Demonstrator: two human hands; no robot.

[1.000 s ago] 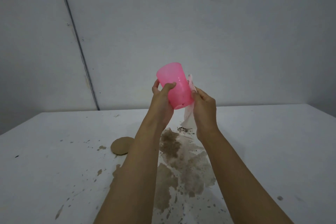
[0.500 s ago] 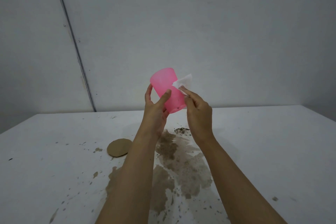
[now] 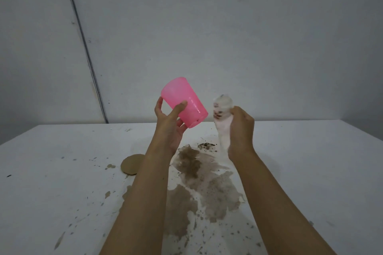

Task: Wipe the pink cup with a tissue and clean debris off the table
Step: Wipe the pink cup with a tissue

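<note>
My left hand (image 3: 169, 124) holds the pink plastic cup (image 3: 184, 101) in the air above the table, tilted with its rim up and to the left. To the right of the cup, my right hand (image 3: 241, 132) grips a white tissue (image 3: 222, 114), which is bunched and carries dark specks. A small gap separates the tissue from the cup. On the white table (image 3: 62, 182) below lies a brown muddy spill (image 3: 199, 182) with a small pile of dark debris (image 3: 206, 145) at its far end.
A round brown disc (image 3: 131, 164) lies on the table left of my left forearm. Brown splashes and specks are scattered over the near left and near right of the table. A grey wall stands right behind the table's far edge.
The tissue was pressed on the cup's side; now my right hand has pulled it away to the right, bunched and soiled. The cup has tilted further to the left.
</note>
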